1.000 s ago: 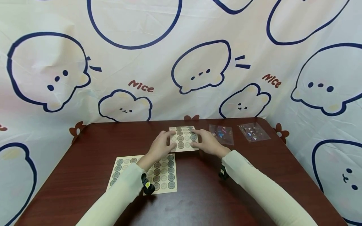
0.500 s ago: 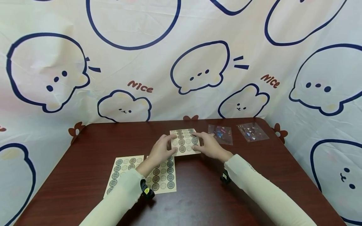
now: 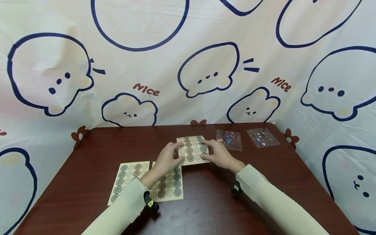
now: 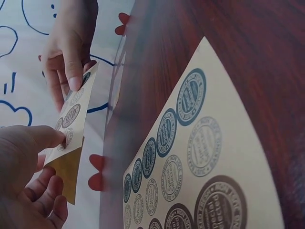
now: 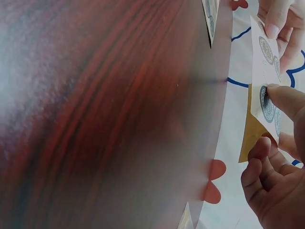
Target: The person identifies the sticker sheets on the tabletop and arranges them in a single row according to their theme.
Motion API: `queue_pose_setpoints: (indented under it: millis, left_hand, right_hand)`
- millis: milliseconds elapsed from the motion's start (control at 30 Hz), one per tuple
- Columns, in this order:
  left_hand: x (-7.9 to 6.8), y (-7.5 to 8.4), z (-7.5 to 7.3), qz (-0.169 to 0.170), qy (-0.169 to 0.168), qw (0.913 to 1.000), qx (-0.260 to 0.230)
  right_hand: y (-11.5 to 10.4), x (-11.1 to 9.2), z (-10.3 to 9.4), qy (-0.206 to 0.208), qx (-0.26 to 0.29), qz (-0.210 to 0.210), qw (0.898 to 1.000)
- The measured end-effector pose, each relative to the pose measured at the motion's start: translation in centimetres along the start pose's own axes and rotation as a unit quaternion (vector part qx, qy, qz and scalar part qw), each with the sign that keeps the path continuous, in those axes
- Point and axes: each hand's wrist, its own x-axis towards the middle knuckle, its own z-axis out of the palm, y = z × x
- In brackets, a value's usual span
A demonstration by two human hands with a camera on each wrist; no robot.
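A cream sheet of round stickers (image 3: 192,150) is held up above the table between both hands. My left hand (image 3: 168,157) pinches its left edge, the thumb on the printed face. At the right edge my right hand (image 3: 221,156) grips it the same way. In the left wrist view, a yellow-brown flap (image 4: 71,171) hangs behind the printed face, so the sheet looks folded back; the right wrist view shows this flap (image 5: 252,131) too. Curled fingers of the right hand (image 5: 281,167) lie behind the flap. How far the fold reaches is hidden.
Two more sticker sheets lie on the dark red table at the left, one (image 3: 117,182) partly under the left forearm, the other (image 3: 170,187) beside it. Two clear plastic sheets with small coloured pieces (image 3: 229,139) (image 3: 262,137) lie at the back right. A patterned cloth (image 3: 164,71) hangs behind.
Both hands have drawn the held sheet a little toward me and slightly to the right. Their grip on it looks the same, and the sheets on the table have stayed put.
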Motion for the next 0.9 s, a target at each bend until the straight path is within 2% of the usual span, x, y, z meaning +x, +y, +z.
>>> queue_pose_setpoints:
  millis: [367, 600, 900]
  left_hand:
    - [-0.7, 0.1, 0.3, 0.014, 0.011, 0.9998, -0.003]
    - [-1.2, 0.6, 0.3, 0.008, 0.006, 1.0000, -0.001]
    - [-2.0, 1.0, 0.4, 0.019, -0.005, 0.9998, 0.007]
  right_hand:
    - [0.1, -1.0, 0.0, 0.006, 0.013, -0.017, 1.000]
    - [0.1, -1.5, -0.2, 0.007, 0.012, -0.023, 1.000]
    - [-0.1, -2.8, -0.6, -0.010, 0.007, -0.020, 1.000]
